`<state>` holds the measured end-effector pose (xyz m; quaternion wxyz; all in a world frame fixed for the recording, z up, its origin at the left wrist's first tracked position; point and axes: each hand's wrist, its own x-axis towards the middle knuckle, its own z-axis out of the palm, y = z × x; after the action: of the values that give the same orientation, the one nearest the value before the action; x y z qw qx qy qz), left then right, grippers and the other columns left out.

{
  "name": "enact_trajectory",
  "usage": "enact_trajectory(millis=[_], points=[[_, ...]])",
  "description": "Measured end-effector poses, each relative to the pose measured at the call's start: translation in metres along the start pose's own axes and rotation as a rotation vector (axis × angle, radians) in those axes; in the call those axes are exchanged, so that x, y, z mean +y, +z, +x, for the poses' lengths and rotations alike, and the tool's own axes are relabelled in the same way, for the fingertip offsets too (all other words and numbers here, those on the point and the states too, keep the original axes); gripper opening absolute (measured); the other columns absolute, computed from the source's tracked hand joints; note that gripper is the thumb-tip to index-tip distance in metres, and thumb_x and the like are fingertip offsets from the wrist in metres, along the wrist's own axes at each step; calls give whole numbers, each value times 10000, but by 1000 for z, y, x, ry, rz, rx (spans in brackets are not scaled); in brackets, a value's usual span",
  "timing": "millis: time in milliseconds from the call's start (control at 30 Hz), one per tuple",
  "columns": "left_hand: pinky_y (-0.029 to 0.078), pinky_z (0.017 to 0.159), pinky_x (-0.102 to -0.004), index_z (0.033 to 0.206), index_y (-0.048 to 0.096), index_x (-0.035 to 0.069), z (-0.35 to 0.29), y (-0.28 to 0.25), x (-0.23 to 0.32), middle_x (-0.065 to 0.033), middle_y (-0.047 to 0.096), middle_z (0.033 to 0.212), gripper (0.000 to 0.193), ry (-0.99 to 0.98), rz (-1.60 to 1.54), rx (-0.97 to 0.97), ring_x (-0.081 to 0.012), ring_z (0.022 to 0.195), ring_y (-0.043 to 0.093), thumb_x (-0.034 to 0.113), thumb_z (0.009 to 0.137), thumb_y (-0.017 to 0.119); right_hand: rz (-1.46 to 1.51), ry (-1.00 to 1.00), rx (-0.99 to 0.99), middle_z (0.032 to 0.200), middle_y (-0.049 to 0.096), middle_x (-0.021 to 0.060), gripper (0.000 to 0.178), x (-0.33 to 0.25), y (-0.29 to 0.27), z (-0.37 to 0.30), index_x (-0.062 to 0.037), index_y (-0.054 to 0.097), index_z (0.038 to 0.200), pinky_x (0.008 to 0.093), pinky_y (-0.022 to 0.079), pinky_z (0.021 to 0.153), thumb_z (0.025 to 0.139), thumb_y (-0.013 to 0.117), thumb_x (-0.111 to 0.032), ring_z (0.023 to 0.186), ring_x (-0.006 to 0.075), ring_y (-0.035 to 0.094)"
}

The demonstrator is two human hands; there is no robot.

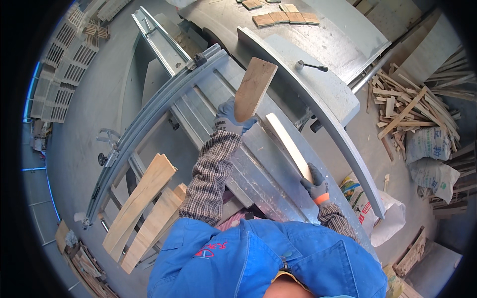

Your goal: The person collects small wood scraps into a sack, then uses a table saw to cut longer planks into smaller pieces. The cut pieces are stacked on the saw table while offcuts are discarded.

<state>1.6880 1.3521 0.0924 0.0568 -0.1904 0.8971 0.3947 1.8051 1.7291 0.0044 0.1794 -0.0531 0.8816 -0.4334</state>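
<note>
While the person leans over a grey metal saw table (258, 154), the head view shows its long rails running diagonally, with bare concrete floor (94, 104) open to the left and a curved grey guard (318, 104) bordering the right side. The gloved left hand (229, 119) is raised above the table, fingers wrapped around the lower end of a short brown board (254, 88) that tilts up and away. The gloved right hand (315, 185) grips the near end of a pale wood strip (287, 144) lying flat along the table. Two long planks (144, 208) rest on the frame at lower left; a scrap pile (407, 107) lies well apart on the right.
</note>
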Motion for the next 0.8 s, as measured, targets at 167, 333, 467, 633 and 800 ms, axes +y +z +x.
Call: enact_trajectory(millis=[167, 333, 467, 633, 800], points=[[556, 945, -380, 1224, 639, 90, 36, -8, -7, -141, 695, 1178, 688, -80, 230, 44, -295, 1091, 677, 347, 647, 913, 168, 15, 73, 1356, 604, 176, 672, 19, -2, 14, -40, 510, 1432, 370, 450, 1054, 847, 776, -237, 1235, 264, 588], [445, 1086, -407, 1335, 587, 108, 99, 5, -50, -138, 576, 1367, 768, -30, 537, 73, -302, 1281, 531, 478, 702, 817, 347, 202, -37, 1364, 602, 108, 656, -32, -17, 61, -55, 492, 1461, 297, 506, 884, 874, 751, -191, 1033, 153, 613], [303, 1183, -409, 1460, 469, 157, 141, 11, -69, -104, 399, 1524, 859, 43, 641, 32, -286, 1398, 375, 608, 773, 719, 622, 150, -69, 1283, 627, 41, 665, -46, -6, 122, -64, 464, 1495, 225, 474, 729, 889, 721, -157, 844, 60, 539], [282, 1191, -405, 1474, 458, 180, 162, 7, -68, -103, 377, 1539, 812, 92, 810, 79, -266, 1415, 354, 602, 819, 687, 570, 218, -144, 1169, 652, 24, 629, -79, 2, 183, -82, 489, 1485, 225, 445, 619, 892, 691, -145, 767, 84, 549], [350, 1145, -425, 1454, 467, 195, 186, -5, -67, -76, 435, 1485, 706, 43, 831, -26, -248, 1376, 398, 548, 873, 655, 554, 148, -126, 895, 633, 1, 632, -74, 16, 207, -127, 471, 1500, 214, 388, 503, 906, 675, -190, 678, 68, 546]])
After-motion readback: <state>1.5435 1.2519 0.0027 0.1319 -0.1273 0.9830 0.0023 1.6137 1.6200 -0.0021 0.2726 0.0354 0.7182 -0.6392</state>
